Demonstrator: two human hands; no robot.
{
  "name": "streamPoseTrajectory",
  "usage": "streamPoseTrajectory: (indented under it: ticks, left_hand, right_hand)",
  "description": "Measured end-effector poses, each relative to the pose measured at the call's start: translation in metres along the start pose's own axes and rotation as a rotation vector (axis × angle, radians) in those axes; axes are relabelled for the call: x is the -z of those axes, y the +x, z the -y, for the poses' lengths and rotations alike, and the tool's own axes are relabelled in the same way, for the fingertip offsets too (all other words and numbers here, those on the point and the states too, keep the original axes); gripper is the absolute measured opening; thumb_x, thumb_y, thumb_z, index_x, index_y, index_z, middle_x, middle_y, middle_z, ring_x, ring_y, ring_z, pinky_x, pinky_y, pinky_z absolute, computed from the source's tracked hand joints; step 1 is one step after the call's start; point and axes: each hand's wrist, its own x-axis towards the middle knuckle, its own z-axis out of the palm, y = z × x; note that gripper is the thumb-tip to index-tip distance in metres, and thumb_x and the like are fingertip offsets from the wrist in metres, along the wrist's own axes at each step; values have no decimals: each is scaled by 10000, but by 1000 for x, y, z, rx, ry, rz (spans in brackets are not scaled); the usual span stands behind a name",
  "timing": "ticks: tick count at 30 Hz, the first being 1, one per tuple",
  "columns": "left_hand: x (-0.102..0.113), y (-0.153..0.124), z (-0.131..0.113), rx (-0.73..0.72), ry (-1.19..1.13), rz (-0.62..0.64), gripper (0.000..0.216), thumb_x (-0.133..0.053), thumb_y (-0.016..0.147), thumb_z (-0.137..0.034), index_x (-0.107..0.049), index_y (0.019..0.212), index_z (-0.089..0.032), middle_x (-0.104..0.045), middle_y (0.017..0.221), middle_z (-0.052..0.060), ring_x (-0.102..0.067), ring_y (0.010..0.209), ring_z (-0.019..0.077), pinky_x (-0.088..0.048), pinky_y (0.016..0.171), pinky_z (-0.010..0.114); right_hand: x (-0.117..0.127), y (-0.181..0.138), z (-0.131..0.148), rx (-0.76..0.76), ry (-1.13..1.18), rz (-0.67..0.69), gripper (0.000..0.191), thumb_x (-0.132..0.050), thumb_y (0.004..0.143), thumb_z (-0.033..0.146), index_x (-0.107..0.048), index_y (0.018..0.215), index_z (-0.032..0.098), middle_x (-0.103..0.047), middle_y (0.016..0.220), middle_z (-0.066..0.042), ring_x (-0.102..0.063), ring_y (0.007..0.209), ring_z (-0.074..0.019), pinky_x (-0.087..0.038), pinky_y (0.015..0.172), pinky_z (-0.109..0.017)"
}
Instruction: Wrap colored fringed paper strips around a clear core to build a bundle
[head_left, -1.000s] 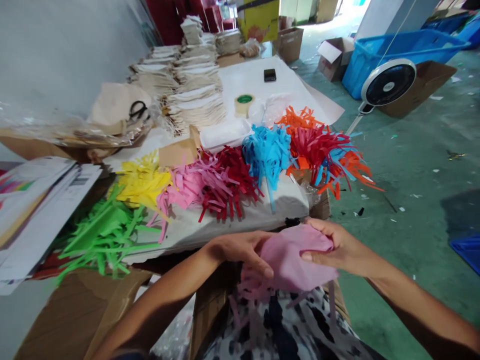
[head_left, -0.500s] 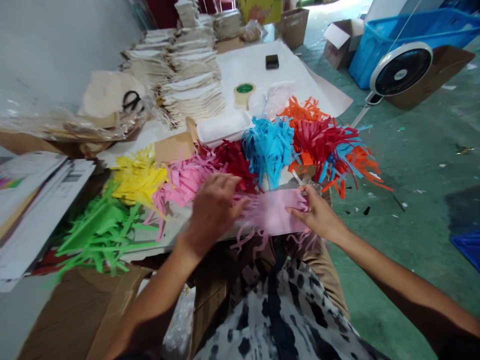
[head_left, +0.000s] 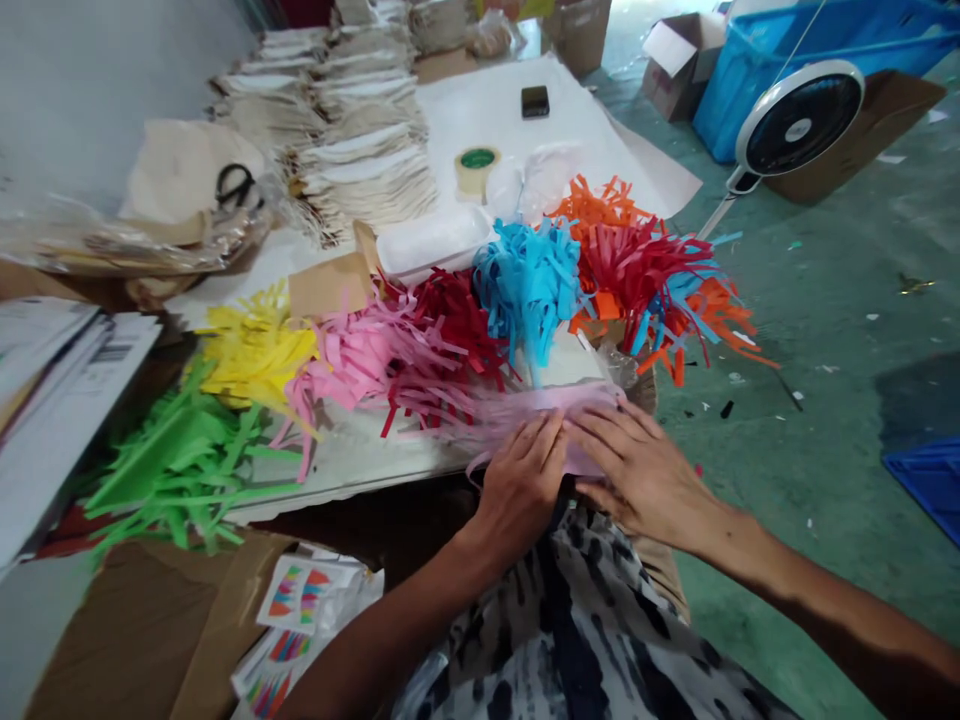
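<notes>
A pale pink sheet of fringed tissue paper [head_left: 517, 405] lies along the front edge of the table, its thin strands trailing left. My left hand [head_left: 525, 490] is closed on the sheet's near part, fingers pressed together. Right beside it, my right hand [head_left: 637, 470] lies over the right end of the sheet, fingers stretched out and thumb apart. The two hands meet at the fingertips and cover much of the paper. Just beyond are a pink tassel bunch [head_left: 352, 355], a dark red bunch [head_left: 457, 320] and a light blue bunch [head_left: 529, 280].
Yellow [head_left: 259, 350] and green fringe [head_left: 180, 460] lie left; red [head_left: 637, 265] and orange fringe [head_left: 600, 205] lie right. Farther back are tape [head_left: 478, 170], a phone [head_left: 535, 101], scissors [head_left: 236, 187] and stacked cloth bags [head_left: 364, 175]. A fan [head_left: 802, 130] stands right.
My left hand has moved right and down, beside my right hand. The right hand has shifted from the sheet's edge to lie over it. The pink strands now stretch left, straighter.
</notes>
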Motion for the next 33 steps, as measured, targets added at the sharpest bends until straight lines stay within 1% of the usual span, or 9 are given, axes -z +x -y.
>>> streamPoseTrajectory:
  ticks: [2, 5, 7, 10, 14, 18, 22, 26, 33]
  left_hand:
    - [10, 0, 1, 7, -50, -13, 394, -525, 1012, -133, -647, 1386, -149, -708, 1356, 188, -676, 1281, 335, -573, 1101, 473]
    - [26, 0, 10, 40, -156, 14, 303, -567, 994, -111, -699, 1261, -166, -757, 1193, 122, -694, 1115, 277, -594, 992, 434]
    - [37, 2, 19, 126, -234, 39, 230, -597, 986, -121, -723, 1168, -184, -767, 1137, 88, -678, 1074, 253, -571, 962, 414]
    - [46, 7, 30, 299, -322, 45, 106, -637, 1000, -219, -722, 1060, -198, -774, 1053, 60, -683, 1014, 230, -534, 897, 369]
    - [45, 16, 33, 439, -311, 17, 130, -618, 1023, -287, -698, 967, -203, -741, 902, 25, -667, 851, 193, -476, 767, 319]
    - [34, 20, 30, 390, -147, -36, 242, -613, 1020, -280, -657, 796, -201, -700, 825, 35, -605, 820, 208, -427, 764, 341]
    - [24, 23, 31, 390, 44, -57, 230, -642, 994, -253, -636, 771, -198, -676, 809, 50, -565, 812, 224, -387, 740, 354]
    - [23, 28, 36, 398, 72, -26, 206, -658, 993, -277, -646, 803, -196, -684, 806, 51, -570, 797, 224, -365, 712, 353]
    - [23, 35, 43, 390, 131, 61, 259, -660, 991, -309, -610, 760, -203, -650, 782, 46, -581, 771, 218, -343, 677, 348]
  right_hand:
    - [-5, -4, -4, -33, 29, -5, 478, -553, 1011, 254, -600, 1481, 183, -671, 1445, -155, -582, 1356, -344, -402, 1170, -622]
    - [-1, -4, -16, -100, 116, 26, 360, -520, 1044, 258, -698, 1355, 220, -708, 1381, -121, -631, 1249, -318, -479, 1039, -547]
    - [6, 1, -22, -150, 189, 37, 304, -534, 1053, 284, -737, 1277, 253, -725, 1331, -101, -650, 1197, -299, -488, 990, -502]
    - [11, 10, -27, -254, 337, 1, 242, -555, 1057, 323, -758, 1176, 263, -764, 1164, -74, -690, 1069, -253, -504, 929, -422]
    - [7, 20, -26, -426, 380, -63, 230, -580, 1049, 406, -730, 1081, 236, -769, 989, -49, -701, 886, -226, -497, 804, -355]
    - [0, 28, -23, -493, 247, -45, 299, -531, 1063, 459, -686, 969, 222, -718, 858, -43, -661, 801, -228, -442, 741, -347]
    - [-6, 33, -19, -510, 60, -21, 313, -526, 1054, 475, -636, 911, 219, -690, 811, -53, -629, 740, -232, -382, 675, -343]
    - [-9, 34, -17, -531, -40, -13, 321, -502, 1060, 493, -611, 916, 227, -662, 787, -52, -606, 702, -225, -352, 644, -341]
    - [-9, 37, -11, -510, -84, 8, 335, -450, 1080, 481, -594, 910, 230, -670, 805, -75, -611, 741, -244, -353, 666, -365]
